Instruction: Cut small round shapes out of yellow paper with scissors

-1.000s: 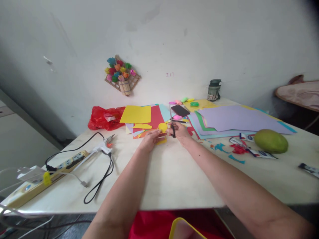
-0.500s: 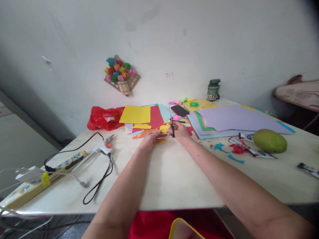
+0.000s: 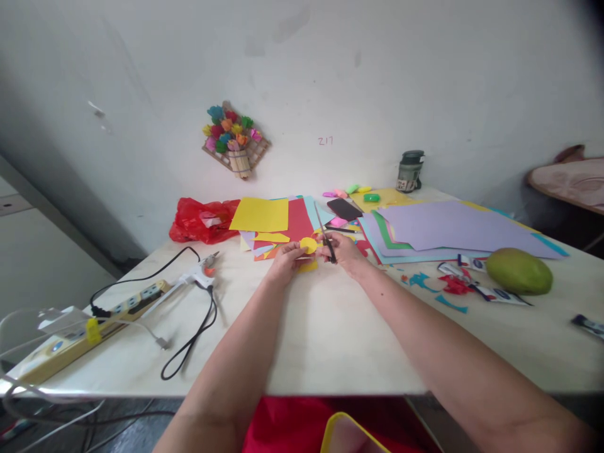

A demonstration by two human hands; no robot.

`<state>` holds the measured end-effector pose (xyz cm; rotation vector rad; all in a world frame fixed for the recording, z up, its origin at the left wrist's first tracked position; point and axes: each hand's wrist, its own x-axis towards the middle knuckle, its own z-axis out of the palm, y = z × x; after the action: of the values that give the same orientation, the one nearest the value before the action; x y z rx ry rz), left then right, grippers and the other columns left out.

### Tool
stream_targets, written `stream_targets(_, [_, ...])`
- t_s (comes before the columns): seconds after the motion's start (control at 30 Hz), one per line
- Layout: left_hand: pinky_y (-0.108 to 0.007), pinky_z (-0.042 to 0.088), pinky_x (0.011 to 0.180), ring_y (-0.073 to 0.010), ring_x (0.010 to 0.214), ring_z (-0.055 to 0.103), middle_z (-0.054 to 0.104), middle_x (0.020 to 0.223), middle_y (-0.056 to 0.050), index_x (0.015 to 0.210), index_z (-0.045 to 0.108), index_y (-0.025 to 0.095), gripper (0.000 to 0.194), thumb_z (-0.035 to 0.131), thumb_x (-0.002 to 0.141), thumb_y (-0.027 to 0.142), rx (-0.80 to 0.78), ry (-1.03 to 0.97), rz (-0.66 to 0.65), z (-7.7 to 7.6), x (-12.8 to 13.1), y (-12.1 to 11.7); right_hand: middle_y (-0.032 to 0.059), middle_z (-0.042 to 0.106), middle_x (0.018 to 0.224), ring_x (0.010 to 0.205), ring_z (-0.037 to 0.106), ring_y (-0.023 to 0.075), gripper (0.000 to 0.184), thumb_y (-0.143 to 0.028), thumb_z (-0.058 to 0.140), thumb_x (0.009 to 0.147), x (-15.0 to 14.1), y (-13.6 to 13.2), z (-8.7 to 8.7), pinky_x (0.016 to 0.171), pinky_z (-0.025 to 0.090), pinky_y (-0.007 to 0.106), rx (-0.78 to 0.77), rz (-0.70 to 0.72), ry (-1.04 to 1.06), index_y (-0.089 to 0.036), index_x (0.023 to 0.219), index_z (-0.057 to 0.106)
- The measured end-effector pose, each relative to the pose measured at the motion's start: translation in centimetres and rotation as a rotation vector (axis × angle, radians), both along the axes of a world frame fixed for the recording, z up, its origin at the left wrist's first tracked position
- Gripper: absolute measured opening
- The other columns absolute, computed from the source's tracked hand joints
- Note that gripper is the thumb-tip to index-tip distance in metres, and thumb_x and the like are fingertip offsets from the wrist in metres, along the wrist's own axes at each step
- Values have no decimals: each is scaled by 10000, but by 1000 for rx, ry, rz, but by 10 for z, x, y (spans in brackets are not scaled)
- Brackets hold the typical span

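Observation:
Between both hands, just above the table, is a small rounded piece of yellow paper (image 3: 308,245). My left hand (image 3: 289,259) pinches its left edge. My right hand (image 3: 343,250) is closed around a pair of scissors (image 3: 326,236), whose blades point away toward the wall and lean a little left. The scissors sit at the right side of the yellow piece; whether the blades touch it I cannot tell. A yellow scrap (image 3: 307,267) lies below my left fingers. Behind the hands are a yellow sheet (image 3: 259,214) and a red sheet (image 3: 298,217).
Left are a glue gun (image 3: 193,277) with its cord and a power strip (image 3: 94,336). A red plastic bag (image 3: 198,220) lies behind. On the right are stacked coloured sheets (image 3: 453,226), a green mango (image 3: 519,271), blue scraps (image 3: 422,281) and a dark bottle (image 3: 409,171).
The scissors have tilted from nearly upright to leaning left. The yellow piece now shows its round face more fully. The whole view has shifted slightly.

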<state>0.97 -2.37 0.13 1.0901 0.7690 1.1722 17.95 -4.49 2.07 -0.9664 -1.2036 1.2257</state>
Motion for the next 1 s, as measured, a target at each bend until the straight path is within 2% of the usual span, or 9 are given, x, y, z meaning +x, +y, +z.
stream_targets(0.13, [-331, 512, 728, -179, 648, 662, 683, 688, -39, 653, 573, 160, 300, 824, 558, 295, 9, 91, -26, 2, 1, -2, -66, 530, 527, 461, 492, 98, 372, -280, 788, 563, 6, 3, 2, 427, 323, 203, 22, -111, 5, -177, 870, 605])
stream_targets(0.2, [-335, 507, 720, -172, 626, 644, 683, 680, -48, 650, 582, 158, 282, 812, 566, 297, 20, 141, -50, 2, 1, -3, -73, 512, 528, 468, 492, 99, 380, -288, 791, 563, 8, 4, 2, 426, 300, 200, 40, -118, -2, -175, 878, 610])
stream_targets(0.43, [-309, 497, 687, -163, 606, 633, 677, 661, -52, 635, 605, 153, 262, 810, 548, 292, 1, 215, -85, 5, 1, -5, -77, 539, 540, 481, 483, 85, 405, -294, 815, 507, 5, 8, -4, 483, 381, 213, 62, -15, -13, -177, 838, 613])
stream_targets(0.63, [-308, 500, 695, -162, 608, 634, 674, 665, -48, 628, 607, 153, 250, 805, 554, 286, -3, 209, -77, 7, 1, -7, -79, 527, 562, 501, 483, 84, 363, -300, 798, 536, 4, 12, -7, 493, 386, 211, 100, -79, -34, -181, 824, 612])
stream_targets(0.83, [-316, 492, 704, -166, 614, 629, 665, 654, -39, 623, 614, 150, 210, 789, 566, 250, 14, 205, -83, 6, 1, -7, -76, 537, 575, 527, 492, 92, 423, -322, 825, 483, 5, 17, -13, 500, 388, 210, 89, -22, -21, -187, 815, 601])
stream_targets(1.0, [-310, 489, 697, -169, 627, 636, 669, 657, -37, 620, 617, 154, 206, 789, 552, 243, 3, 201, -94, 5, 1, -6, -75, 542, 575, 542, 506, 97, 427, -337, 827, 473, 7, 18, -14, 518, 400, 213, 74, -31, -16, -195, 804, 598])
